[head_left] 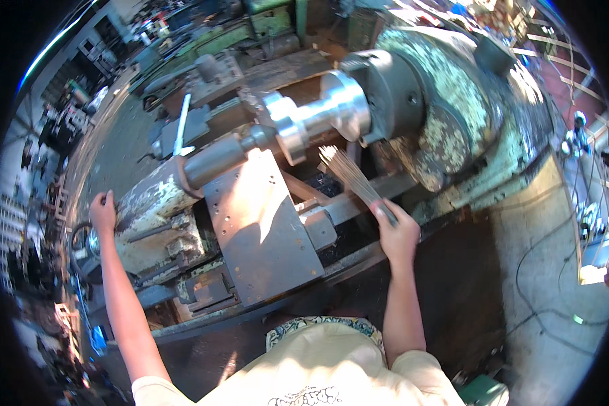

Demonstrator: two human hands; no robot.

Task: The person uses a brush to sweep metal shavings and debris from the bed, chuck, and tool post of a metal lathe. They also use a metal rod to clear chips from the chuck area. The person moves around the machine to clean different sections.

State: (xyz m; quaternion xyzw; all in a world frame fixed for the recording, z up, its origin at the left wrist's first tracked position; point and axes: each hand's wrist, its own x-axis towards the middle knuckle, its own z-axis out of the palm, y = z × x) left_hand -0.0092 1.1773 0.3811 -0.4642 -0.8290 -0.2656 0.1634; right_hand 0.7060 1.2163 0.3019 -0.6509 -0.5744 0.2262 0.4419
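Observation:
My right hand [397, 237] is closed round the near end of a stick brush [353, 174], a bundle of thin, pale brown sticks. Its splayed tips point up and left, just below a shiny turned metal workpiece [308, 116] with wide round flanges. This workpiece sits in a lathe between the dark chuck [389, 95] on the right and the tailstock centre [257, 137] on the left. Out at the tailstock's far left end, my left hand [103, 215] has its fingers curled by the handwheel [80, 245]; a small dark thing shows between them, too little to name.
A flat drilled metal plate [264, 230] lies across the lathe bed in front of me. The worn green headstock [453, 88] stands at the right. Cables [545, 311] trail over the floor there. Other machinery [271, 30] and clutter stand behind the lathe.

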